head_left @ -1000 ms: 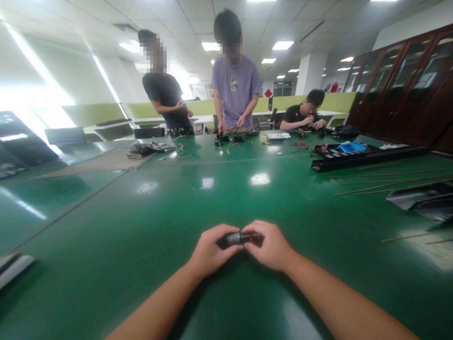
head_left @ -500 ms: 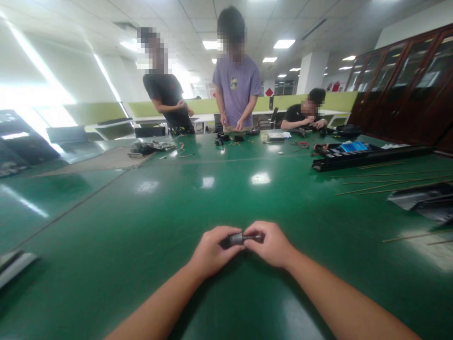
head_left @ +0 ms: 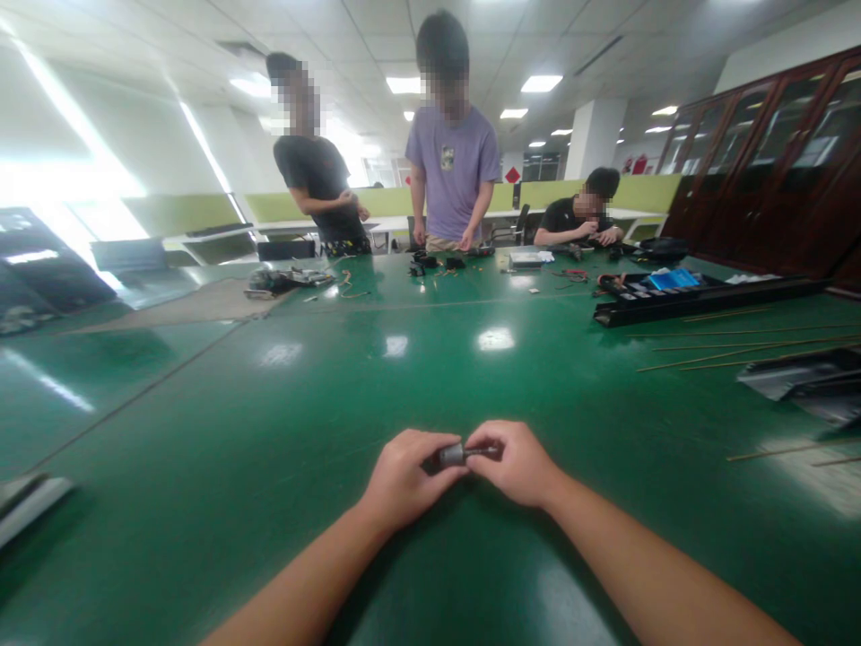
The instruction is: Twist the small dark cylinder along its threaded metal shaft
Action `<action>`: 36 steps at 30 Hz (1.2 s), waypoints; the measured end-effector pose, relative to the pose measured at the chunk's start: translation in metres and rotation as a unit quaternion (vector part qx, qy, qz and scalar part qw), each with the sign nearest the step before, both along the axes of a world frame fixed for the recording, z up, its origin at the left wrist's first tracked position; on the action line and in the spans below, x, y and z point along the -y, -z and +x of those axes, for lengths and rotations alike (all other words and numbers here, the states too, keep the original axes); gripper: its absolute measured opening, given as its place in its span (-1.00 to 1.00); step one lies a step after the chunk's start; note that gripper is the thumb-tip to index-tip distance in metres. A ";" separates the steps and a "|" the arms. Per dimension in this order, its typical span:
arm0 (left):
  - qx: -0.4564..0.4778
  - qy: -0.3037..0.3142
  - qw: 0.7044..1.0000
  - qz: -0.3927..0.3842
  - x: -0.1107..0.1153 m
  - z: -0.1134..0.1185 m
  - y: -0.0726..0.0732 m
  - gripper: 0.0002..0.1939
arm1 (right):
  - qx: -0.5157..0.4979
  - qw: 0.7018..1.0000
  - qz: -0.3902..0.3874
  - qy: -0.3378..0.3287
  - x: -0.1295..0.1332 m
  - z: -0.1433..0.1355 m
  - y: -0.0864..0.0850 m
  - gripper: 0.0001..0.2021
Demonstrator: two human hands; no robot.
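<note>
My left hand point(head_left: 402, 480) is closed around a grey metal cylinder point(head_left: 452, 455), gripping it between thumb and fingers. From the cylinder's right end a thin metal rod point(head_left: 473, 451) sticks out sideways, and my right hand point(head_left: 517, 465) pinches it close to the cylinder. The rod's far tip shows inside the curl of the right fingers. Both hands meet low over the green table point(head_left: 323, 395), their fingertips nearly touching. Part of the cylinder is hidden behind the left fingers.
Three people stand or sit across the table. Electronic parts point(head_left: 423, 262) and a cable bundle point(head_left: 282, 280) lie at its far side. To the right are a long black rail point(head_left: 713, 296), thin rods point(head_left: 733, 348) and dark metal pieces point(head_left: 807, 381). A pale bar point(head_left: 33, 511) lies at left.
My left hand and the cylinder have shifted very slightly to the right; my right hand stays on the rod. The person in purple across the table has lowered their hands a little.
</note>
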State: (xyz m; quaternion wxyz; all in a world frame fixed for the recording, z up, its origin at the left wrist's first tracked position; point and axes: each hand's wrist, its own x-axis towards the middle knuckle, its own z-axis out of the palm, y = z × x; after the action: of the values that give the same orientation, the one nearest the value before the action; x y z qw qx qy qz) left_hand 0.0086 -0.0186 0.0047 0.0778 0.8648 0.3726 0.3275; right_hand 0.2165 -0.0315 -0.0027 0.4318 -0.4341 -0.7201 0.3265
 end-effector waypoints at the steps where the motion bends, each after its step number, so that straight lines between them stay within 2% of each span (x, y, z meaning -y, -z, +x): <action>1: -0.001 0.000 1.000 0.000 0.000 0.000 0.000 -0.72 | 0.000 1.000 -0.002 0.000 0.000 0.000 0.000 -0.91; 17: -0.009 -0.001 1.000 0.006 -0.002 -0.002 0.000 -0.70 | 0.008 1.000 -0.008 0.001 -0.001 0.001 -0.002 -0.92; 36: 0.013 -0.014 0.999 -0.032 0.000 -0.001 -0.001 -0.70 | -0.011 0.999 -0.039 0.001 -0.001 0.002 0.002 -0.92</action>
State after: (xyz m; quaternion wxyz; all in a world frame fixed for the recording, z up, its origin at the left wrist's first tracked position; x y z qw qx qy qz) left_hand 0.0078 -0.0185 0.0059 0.1056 0.8520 0.3942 0.3280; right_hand 0.2184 -0.0301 -0.0043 0.4229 -0.4479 -0.7016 0.3583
